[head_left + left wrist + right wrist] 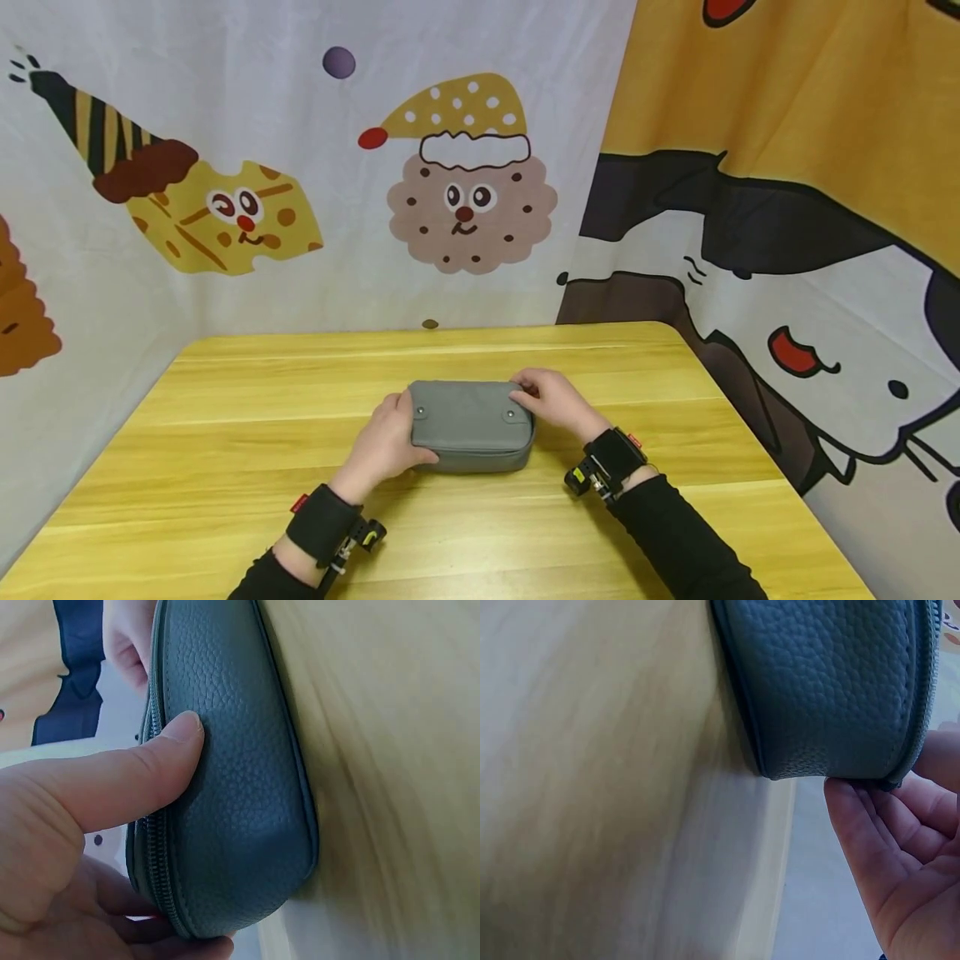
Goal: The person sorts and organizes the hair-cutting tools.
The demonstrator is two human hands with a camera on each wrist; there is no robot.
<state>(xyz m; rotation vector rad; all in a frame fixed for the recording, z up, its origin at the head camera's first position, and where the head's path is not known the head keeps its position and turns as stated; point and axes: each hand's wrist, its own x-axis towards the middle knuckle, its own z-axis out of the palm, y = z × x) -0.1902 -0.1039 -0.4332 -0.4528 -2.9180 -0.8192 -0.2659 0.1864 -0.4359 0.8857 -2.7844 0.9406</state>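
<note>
A grey pebbled-leather zipper pouch (471,417) lies on the wooden table, its flat top with two snap studs facing up. My left hand (386,437) grips its left end. In the left wrist view the left thumb (161,769) presses the front side just below the zipper (159,859), with the other fingers behind the end. At the far right corner, my right hand (558,400) pinches at the zipper edge. The right wrist view shows its fingers (855,825) bent against that edge, beside a small dark bit; the zipper pull itself is hidden.
The light wooden table (247,433) extends around the pouch on all sides. Behind it and along its sides hangs a curtain (300,100) with cartoon prints. Both wrists wear black straps with small cameras (600,471).
</note>
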